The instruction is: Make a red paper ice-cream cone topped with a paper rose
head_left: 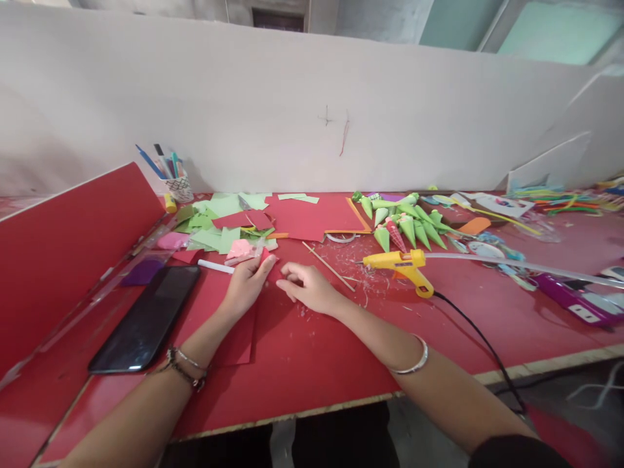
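Between the thumb and fingers of my left hand (246, 281) is a small piece of red paper (268, 256), its upper edge showing above the thumb. My right hand (308, 286) is just to the right, apart from the left, with fingers curled in and thumb close to them. Whatever those fingers may hold is hidden. Beneath the left wrist lies a larger red paper sheet (238, 341). A white pen-like stick (216, 266) and crumpled pink paper (241, 249) are close to my left hand. Thin wooden sticks (329, 265) lie beyond the right hand.
A yellow glue gun (402, 264) with a black cord lies at right, near several green paper cones (407, 224). Left are a black phone (146, 318) and green paper scraps (209, 218). A pen cup (179, 188) and white board (253, 110) stand behind. A purple power strip (575, 299) is far right.
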`<state>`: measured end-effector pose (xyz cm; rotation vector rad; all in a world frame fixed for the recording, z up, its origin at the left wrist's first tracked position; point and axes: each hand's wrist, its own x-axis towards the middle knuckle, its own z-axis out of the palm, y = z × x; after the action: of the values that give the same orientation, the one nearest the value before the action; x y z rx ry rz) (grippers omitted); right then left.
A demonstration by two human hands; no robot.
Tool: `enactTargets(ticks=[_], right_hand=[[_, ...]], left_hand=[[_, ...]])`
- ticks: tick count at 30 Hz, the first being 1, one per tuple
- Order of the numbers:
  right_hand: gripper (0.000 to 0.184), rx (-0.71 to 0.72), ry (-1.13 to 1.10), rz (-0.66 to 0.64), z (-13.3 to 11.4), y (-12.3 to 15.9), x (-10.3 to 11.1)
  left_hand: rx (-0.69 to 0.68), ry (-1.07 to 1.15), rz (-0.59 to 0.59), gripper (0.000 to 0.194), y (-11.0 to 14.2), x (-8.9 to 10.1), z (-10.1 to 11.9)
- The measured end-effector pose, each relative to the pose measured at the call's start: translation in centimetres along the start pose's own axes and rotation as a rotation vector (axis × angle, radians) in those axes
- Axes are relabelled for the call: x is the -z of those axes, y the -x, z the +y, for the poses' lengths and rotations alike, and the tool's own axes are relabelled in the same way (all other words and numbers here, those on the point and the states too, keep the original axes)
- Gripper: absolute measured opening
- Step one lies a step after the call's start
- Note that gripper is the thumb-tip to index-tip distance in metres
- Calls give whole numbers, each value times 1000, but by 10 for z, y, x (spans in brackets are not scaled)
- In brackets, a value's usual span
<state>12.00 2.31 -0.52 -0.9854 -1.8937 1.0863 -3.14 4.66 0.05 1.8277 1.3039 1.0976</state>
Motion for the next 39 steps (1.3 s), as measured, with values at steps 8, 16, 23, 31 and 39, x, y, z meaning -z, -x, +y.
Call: enactTargets(ticks=[8,16,23,31,39], right_hand=[[23,32,370,9,-3,1,3],[29,-25,474,-36,-7,0,3],[32,1,258,-35,2,1,2],[23,-136,-109,-98,1,0,1],[28,-90,-81,-79,2,0,1]], left_hand=[[-2,-67,23,39,0,-2,-4],[-22,-156,13,38,0,-2,-9],[-30,-148,-9,39,-1,-2,-8],[-41,-85,-44,35,0,0,-5],[-35,-40,-44,33,2,1,1]])
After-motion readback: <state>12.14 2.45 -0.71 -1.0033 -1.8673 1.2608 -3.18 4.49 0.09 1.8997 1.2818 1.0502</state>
